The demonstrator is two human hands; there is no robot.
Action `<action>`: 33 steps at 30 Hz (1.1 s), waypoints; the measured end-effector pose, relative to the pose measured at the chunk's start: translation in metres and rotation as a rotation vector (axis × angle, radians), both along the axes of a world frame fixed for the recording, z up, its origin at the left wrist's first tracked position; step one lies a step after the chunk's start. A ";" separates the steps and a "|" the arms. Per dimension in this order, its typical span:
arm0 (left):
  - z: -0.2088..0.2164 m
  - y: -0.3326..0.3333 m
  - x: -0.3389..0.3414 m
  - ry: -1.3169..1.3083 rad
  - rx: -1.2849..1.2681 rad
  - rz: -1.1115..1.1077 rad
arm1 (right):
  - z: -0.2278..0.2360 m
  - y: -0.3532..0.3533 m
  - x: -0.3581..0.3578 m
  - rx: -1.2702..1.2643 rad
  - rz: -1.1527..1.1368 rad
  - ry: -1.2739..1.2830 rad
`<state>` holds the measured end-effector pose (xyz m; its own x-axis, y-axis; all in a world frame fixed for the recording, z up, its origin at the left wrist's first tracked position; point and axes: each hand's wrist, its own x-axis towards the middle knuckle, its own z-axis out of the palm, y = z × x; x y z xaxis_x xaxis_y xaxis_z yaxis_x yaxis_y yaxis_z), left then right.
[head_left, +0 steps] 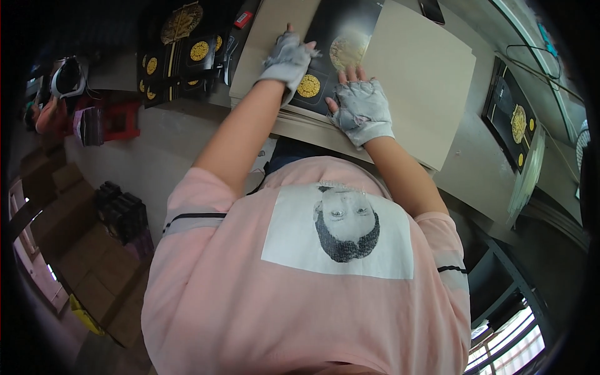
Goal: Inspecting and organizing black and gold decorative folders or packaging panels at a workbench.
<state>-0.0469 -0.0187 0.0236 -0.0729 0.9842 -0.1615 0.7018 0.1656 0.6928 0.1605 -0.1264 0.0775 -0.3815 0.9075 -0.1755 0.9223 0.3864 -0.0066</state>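
A black printed sheet with gold round emblems lies lengthwise on a stack of large grey-beige cardboard sheets. My left hand, in a worn grey fingerless glove, rests at the black sheet's left edge. Its thumb points toward the sheet and a finger stretches forward. My right hand, gloved the same way, lies flat at the sheet's near right edge. Its fingers reach forward beside the larger gold emblem, thumb out to the left. Neither hand grips anything that I can see.
Black and gold printed pieces are piled on the left, with a small red box beside them. More black and gold sheets are stacked on the right. Brown cardboard boxes and a red stool stand lower left, near another person's arm.
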 end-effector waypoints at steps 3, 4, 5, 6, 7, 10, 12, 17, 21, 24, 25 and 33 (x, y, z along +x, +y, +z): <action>-0.010 0.028 0.013 0.503 -0.019 -0.243 | -0.003 -0.001 0.005 -0.038 -0.024 0.074; -0.015 0.026 0.010 0.454 0.013 -0.253 | -0.007 -0.003 0.011 -0.066 -0.042 0.120; -0.020 0.021 0.005 0.396 0.066 -0.251 | -0.011 -0.005 0.020 -0.027 -0.035 0.222; -0.025 0.013 -0.003 0.288 0.157 -0.219 | -0.017 -0.011 0.032 0.005 -0.211 0.188; -0.029 0.009 -0.011 0.139 0.177 -0.107 | -0.022 -0.023 0.048 0.101 -0.363 0.203; -0.040 -0.004 -0.034 0.286 0.251 0.020 | -0.033 -0.045 0.112 0.243 -0.779 0.109; -0.048 -0.007 -0.035 0.181 0.330 0.042 | -0.030 -0.060 0.150 0.230 -0.844 0.080; -0.056 -0.002 -0.027 -0.102 0.272 0.187 | -0.023 -0.045 0.189 -0.077 -1.164 0.104; -0.056 0.004 -0.023 -0.148 0.265 0.218 | -0.037 -0.019 0.221 -0.174 -1.130 0.063; -0.057 0.006 -0.022 -0.421 0.123 0.337 | -0.048 -0.024 0.239 -0.178 -1.075 0.183; -0.058 0.006 -0.023 -0.392 0.124 0.330 | -0.049 -0.026 0.240 -0.231 -1.140 0.286; -0.083 0.012 -0.033 -0.228 0.258 0.204 | 0.000 -0.035 0.231 -0.311 -1.193 0.168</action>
